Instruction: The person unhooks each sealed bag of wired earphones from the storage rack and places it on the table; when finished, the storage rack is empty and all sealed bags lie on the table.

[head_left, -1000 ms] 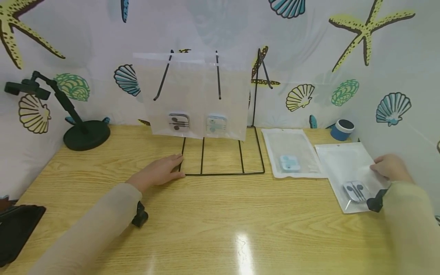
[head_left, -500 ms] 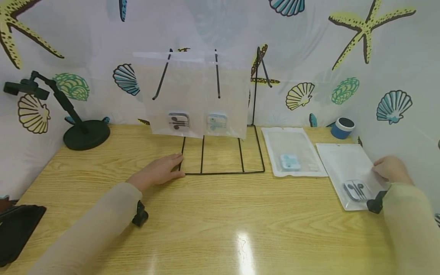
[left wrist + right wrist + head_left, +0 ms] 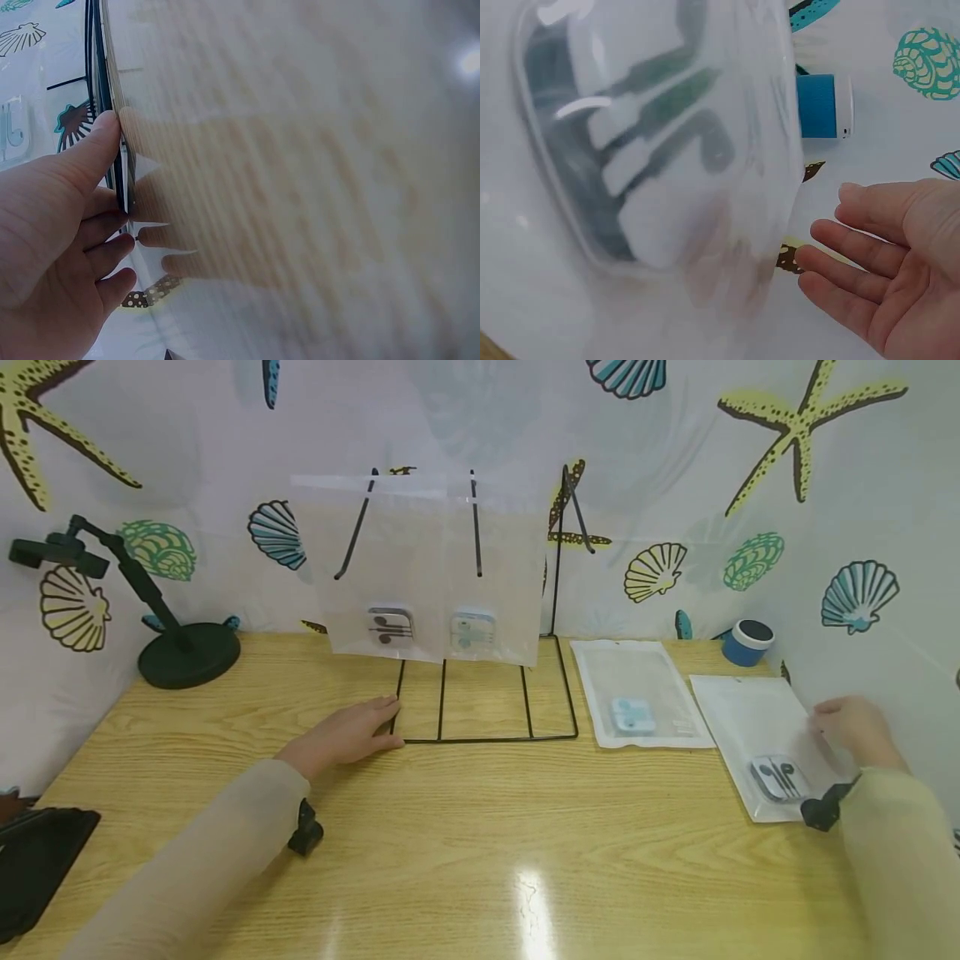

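Note:
Relaxed fingers of my left hand (image 3: 341, 739) touch the left front corner of the black wire rack (image 3: 487, 741); in the left wrist view the thumb of that hand (image 3: 64, 225) lies against the wire. On the rack's upper prongs hang two clear pouches (image 3: 386, 560) (image 3: 501, 560) with boxed earphones in them. My right hand (image 3: 861, 731) hovers at the right edge of a white pouch (image 3: 750, 718) on the table, which holds earphones in a case (image 3: 780, 778). In the right wrist view a gap separates the hand (image 3: 900, 262) from the pouch (image 3: 757, 217).
Another pouch (image 3: 637, 672) with a light blue case lies between the rack and the right pouch. Behind them stands a blue jar (image 3: 747, 643). A black stand (image 3: 187, 653) is at the back left, a black object (image 3: 45, 860) at the left edge. A patterned sheet (image 3: 450, 410) covers the walls.
My right hand has let go of the white pouch's edge and drawn slightly away from it. The pouch has shifted slightly and lies on the table. My left hand has not moved.

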The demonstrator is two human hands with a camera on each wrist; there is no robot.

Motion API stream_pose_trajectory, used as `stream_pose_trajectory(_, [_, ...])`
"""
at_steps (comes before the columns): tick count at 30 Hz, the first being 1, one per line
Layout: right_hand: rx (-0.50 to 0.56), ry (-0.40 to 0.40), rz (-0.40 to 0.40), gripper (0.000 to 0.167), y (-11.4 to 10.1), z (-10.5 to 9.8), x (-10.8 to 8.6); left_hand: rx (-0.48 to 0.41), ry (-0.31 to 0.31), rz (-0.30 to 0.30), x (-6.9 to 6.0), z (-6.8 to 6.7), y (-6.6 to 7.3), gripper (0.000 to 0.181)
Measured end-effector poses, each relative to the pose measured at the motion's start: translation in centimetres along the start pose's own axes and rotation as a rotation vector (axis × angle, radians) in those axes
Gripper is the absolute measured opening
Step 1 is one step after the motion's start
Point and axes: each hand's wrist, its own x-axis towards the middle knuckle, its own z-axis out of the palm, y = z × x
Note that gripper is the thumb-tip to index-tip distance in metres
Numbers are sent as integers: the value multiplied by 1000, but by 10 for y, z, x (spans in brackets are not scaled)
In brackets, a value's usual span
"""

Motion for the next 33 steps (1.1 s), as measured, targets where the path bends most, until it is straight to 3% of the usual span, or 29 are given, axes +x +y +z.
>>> stream_pose_trajectory(5, [93,82,10,49,4,1,14,-13,4,9,-1,0,-2,70])
stream_pose_trajectory(10, [169,94,6,63,-1,-4,21,-22,8,17,-1,0,-2,70])
stream_pose_trajectory(13, [222,79,-6,65,-24,-12,12,-16,3,16,-1,0,-2,70])
stream_pose_trajectory(18, [258,118,-26,61,-62,-21,-6,-17,-6,8,-1,-1,-2,70])
stream_pose_trajectory(33, [265,212,-262,55,-145,-30,-25,-35,-9,-5,0,-1,0,70])
